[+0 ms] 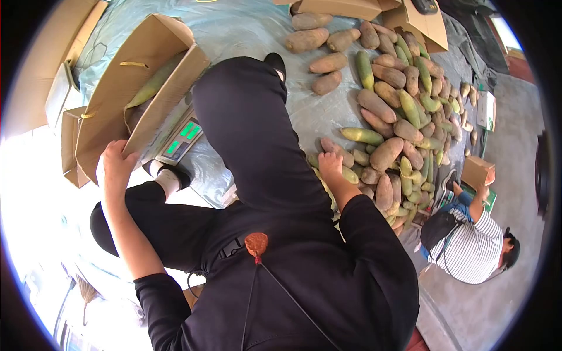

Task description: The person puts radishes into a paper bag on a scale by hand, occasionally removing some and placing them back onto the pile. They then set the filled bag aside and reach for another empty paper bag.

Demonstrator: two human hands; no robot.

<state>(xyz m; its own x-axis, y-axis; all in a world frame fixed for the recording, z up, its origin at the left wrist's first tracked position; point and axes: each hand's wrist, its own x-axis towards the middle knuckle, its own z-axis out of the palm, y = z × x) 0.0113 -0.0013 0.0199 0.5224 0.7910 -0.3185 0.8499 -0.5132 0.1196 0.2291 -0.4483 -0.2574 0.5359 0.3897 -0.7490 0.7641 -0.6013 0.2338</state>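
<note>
My left hand (pixel 113 167) is closed on the near rim of an open cardboard box (pixel 170 67) at the left. Inside the box lie a long green vegetable (pixel 153 83) and a darker one, partly hidden by the walls. Beside the box, and seemingly under it, a digital scale (pixel 180 140) shows green lit readings. My right hand (pixel 331 167) reaches to the near left edge of a large pile of long brown and green vegetables (pixel 386 153). Its fingers curl over a brownish vegetable (pixel 345 157), partly covered by the hand.
Several loose brown vegetables (pixel 307 41) lie on the plastic sheet (pixel 246 29) ahead. More cardboard boxes (pixel 424 26) stand at the far side. At the right, a person in a striped shirt (pixel 471 248) holds a small cardboard box (pixel 477 172). A broom (pixel 86 291) is at the lower left.
</note>
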